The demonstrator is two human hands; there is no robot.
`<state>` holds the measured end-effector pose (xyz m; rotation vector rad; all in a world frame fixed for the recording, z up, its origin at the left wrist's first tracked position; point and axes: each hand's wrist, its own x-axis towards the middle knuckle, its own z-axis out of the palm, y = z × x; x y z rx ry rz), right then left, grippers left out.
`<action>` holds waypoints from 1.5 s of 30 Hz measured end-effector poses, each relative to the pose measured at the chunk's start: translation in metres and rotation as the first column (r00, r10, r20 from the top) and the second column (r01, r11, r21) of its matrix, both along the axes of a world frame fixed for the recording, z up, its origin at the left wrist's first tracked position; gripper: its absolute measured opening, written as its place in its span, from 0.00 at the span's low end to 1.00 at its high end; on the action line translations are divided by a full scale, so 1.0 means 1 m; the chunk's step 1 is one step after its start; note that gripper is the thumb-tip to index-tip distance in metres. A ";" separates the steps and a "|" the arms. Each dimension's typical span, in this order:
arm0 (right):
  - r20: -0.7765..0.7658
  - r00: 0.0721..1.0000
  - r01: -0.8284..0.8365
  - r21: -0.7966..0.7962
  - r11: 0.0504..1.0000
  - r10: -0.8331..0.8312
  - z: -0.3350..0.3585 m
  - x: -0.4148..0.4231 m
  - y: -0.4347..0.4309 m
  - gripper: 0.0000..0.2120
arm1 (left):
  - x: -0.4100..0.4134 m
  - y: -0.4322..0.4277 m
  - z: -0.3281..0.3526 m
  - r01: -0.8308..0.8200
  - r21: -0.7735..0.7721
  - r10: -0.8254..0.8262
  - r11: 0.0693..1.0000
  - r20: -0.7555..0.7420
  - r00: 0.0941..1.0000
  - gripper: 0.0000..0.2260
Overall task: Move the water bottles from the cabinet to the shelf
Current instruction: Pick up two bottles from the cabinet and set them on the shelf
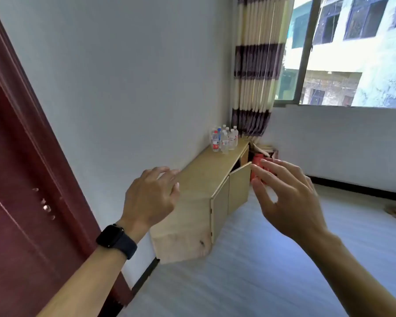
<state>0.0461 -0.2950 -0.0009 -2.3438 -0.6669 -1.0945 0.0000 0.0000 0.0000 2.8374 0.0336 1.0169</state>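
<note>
Several clear water bottles [224, 139] with red and white labels stand in a cluster at the far end of a low light-wood cabinet [201, 179] against the white wall. One cabinet door [239, 187] hangs ajar. My left hand [152, 197], with a dark watch on the wrist, is raised in front of the cabinet top, fingers relaxed and holding nothing. My right hand [284, 197] is raised to the right of the open door, fingers loosely spread and empty. Both hands are well short of the bottles.
A dark red wooden door [21, 179] fills the left side. A striped curtain [254, 72] hangs by the window [352, 53]. A red object [258, 161] and some clutter sit on the floor past the cabinet. Grey floor [261, 271] stretches ahead.
</note>
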 end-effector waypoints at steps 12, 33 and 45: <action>-0.365 0.904 0.104 -0.313 0.944 -0.221 -0.080 0.089 -0.093 0.22 | 0.109 -0.070 -0.082 0.049 0.015 -0.041 0.999 -0.337 0.941 0.22; -0.418 0.852 0.203 -0.288 0.936 -0.314 -0.080 0.468 -0.145 0.23 | 0.532 -0.124 -0.094 0.154 -0.022 -0.149 0.988 -0.422 0.894 0.20; -0.463 0.867 0.057 -0.275 0.960 -0.185 -0.102 0.736 -0.192 0.19 | 0.762 -0.167 -0.117 0.004 -0.056 -0.030 0.998 -0.483 0.875 0.20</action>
